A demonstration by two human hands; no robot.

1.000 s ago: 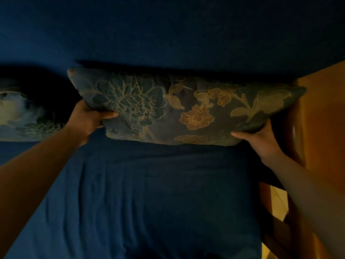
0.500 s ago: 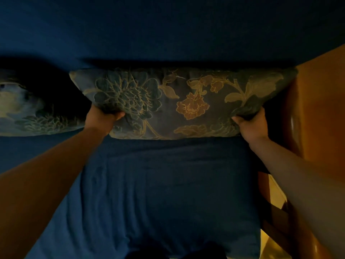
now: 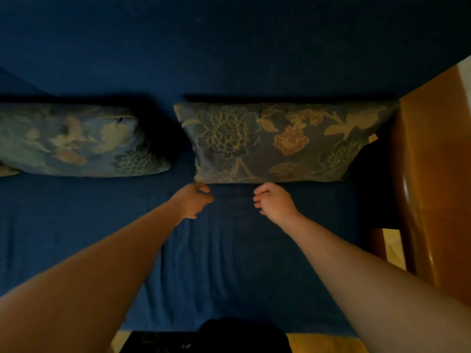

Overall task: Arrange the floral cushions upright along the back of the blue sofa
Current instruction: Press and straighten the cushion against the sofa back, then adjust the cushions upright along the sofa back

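Note:
Two floral cushions stand upright against the back of the blue sofa [image 3: 229,47]. The right cushion [image 3: 280,141] fills the space next to the wooden armrest. The left cushion [image 3: 76,141] runs off the left edge of the view, with a dark gap between the two. My left hand [image 3: 195,201] and my right hand [image 3: 272,200] hover over the seat just below the right cushion's lower edge. Both hands have loosely curled fingers and hold nothing; neither touches the cushion.
A wooden armrest [image 3: 433,174] borders the sofa on the right. The blue seat [image 3: 216,263] stretches toward me, slightly wrinkled. A dark shape [image 3: 242,335] sits at the seat's front edge, over a yellowish floor.
Both hands let go of the right cushion and drew back toward the middle of the seat. The cushion now rests against the sofa back. The view widened, showing more of the left cushion.

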